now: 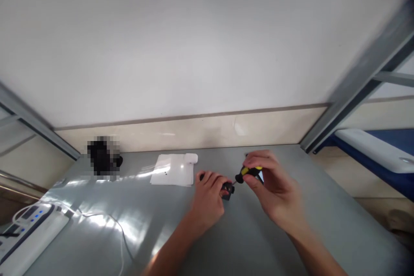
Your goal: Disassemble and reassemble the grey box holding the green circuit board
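My left hand (209,192) is closed around a small black device (227,191) on the grey table; most of its body is hidden under my fingers. A yellow and black screwdriver (239,177) is pinched in my right hand (274,185). Its metal shaft points left and down, with the tip at the exposed end of the black device. Whether the tip sits in a screw is too small to tell. Behind the right hand's fingers, a dark object with a bright face (260,177) is partly covered.
A white sheet of paper (171,170) lies left of my hands, with a small white object (191,158) at its corner. A blurred dark item (101,157) stands back left. A white power strip (32,228) and cables (121,228) occupy the left side. Metal posts (352,82) flank the table.
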Demonstrator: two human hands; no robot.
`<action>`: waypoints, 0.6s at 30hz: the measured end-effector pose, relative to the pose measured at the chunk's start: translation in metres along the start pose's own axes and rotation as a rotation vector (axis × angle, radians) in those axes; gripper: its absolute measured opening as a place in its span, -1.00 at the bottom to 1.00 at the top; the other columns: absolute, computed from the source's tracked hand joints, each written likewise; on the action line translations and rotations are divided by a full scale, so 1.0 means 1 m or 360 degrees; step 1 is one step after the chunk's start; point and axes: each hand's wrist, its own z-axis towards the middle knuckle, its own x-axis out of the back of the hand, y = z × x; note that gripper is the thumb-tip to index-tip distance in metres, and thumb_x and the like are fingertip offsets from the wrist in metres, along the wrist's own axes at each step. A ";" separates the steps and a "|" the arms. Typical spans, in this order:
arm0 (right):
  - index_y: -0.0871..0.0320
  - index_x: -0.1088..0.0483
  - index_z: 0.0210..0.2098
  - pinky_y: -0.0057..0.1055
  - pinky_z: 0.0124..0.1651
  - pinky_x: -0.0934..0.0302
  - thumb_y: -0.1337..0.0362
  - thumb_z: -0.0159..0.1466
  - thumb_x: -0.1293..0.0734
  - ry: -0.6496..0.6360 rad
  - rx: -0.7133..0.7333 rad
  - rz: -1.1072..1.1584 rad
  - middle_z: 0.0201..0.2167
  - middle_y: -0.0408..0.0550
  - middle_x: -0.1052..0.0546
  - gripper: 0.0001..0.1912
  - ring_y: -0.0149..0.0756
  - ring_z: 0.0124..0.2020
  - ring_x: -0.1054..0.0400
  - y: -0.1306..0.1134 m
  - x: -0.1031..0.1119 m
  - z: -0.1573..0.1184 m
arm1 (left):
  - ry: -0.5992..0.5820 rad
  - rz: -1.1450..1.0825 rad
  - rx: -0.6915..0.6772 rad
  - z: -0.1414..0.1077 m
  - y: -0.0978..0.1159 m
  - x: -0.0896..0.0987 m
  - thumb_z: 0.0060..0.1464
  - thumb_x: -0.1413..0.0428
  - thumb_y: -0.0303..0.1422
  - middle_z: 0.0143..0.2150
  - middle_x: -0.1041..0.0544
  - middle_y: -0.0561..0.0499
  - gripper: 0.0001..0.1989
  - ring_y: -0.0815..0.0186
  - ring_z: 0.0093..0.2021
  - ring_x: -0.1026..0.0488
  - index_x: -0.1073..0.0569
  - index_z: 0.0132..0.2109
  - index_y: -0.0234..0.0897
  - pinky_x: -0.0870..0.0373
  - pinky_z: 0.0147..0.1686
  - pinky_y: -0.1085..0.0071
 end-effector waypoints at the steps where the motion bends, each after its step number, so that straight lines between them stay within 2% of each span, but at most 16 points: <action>1: -0.10 -0.55 -0.02 -0.20 -0.06 -0.37 0.28 0.46 -0.36 -0.0045 -0.0005 0.0024 -0.13 -0.01 -0.51 -0.83 -0.12 -0.04 -0.44 0.000 0.002 0.000 | -0.0001 0.0005 0.0012 0.000 0.001 0.000 0.06 -0.07 -0.68 -0.08 -0.62 -0.01 -0.56 0.14 -0.06 -0.49 -0.46 0.02 -0.15 -0.18 0.07 0.10; 5: -0.09 -0.54 0.09 -0.08 0.01 -0.39 0.22 0.52 -0.26 -0.0163 -0.0054 0.0069 -0.04 0.05 -0.59 -0.74 -0.04 0.05 -0.45 0.000 0.005 0.000 | -0.0043 0.0093 0.0028 -0.001 0.005 0.000 -0.03 -0.04 -0.70 -0.07 -0.58 -0.03 -0.49 0.12 -0.05 -0.48 -0.44 0.03 -0.17 -0.17 0.04 0.10; 10: -0.07 -0.58 -0.06 -0.22 -0.06 -0.38 0.26 0.39 -0.45 0.0064 -0.0044 -0.0031 -0.12 -0.01 -0.46 -0.85 -0.15 -0.08 -0.43 0.001 0.001 0.001 | -0.0089 0.0129 0.0078 -0.001 0.007 0.001 -0.05 -0.04 -0.69 -0.07 -0.57 -0.03 -0.49 0.11 -0.03 -0.46 -0.44 0.03 -0.17 -0.16 0.05 0.08; 12: -0.09 -0.58 -0.03 -0.23 -0.05 -0.38 0.28 0.43 -0.40 0.0018 -0.0038 -0.0025 -0.11 -0.01 -0.50 -0.83 -0.16 -0.06 -0.44 0.001 0.002 0.001 | -0.0084 0.0118 0.0077 0.000 0.007 0.001 -0.06 -0.04 -0.69 -0.07 -0.57 -0.03 -0.49 0.12 -0.04 -0.46 -0.45 0.02 -0.18 -0.17 0.05 0.08; 16: -0.12 -0.53 0.14 -0.13 0.06 -0.39 0.24 0.51 -0.28 -0.0145 -0.0097 0.0018 0.00 0.03 -0.59 -0.71 -0.11 0.04 -0.47 0.001 0.006 0.001 | -0.0058 0.0088 0.0053 0.000 0.007 0.000 -0.10 -0.04 -0.70 -0.08 -0.57 -0.04 -0.47 0.11 -0.05 -0.46 -0.44 0.01 -0.18 -0.17 0.03 0.08; 18: -0.10 -0.54 0.13 -0.09 0.11 -0.38 0.20 0.49 -0.31 -0.0131 -0.0101 -0.0016 0.04 0.06 -0.55 -0.73 -0.06 0.09 -0.44 0.000 0.005 0.000 | -0.0054 0.0093 0.0055 0.000 0.007 0.000 -0.07 -0.03 -0.69 -0.07 -0.57 -0.05 -0.49 0.10 -0.05 -0.46 -0.44 0.02 -0.17 -0.18 0.02 0.08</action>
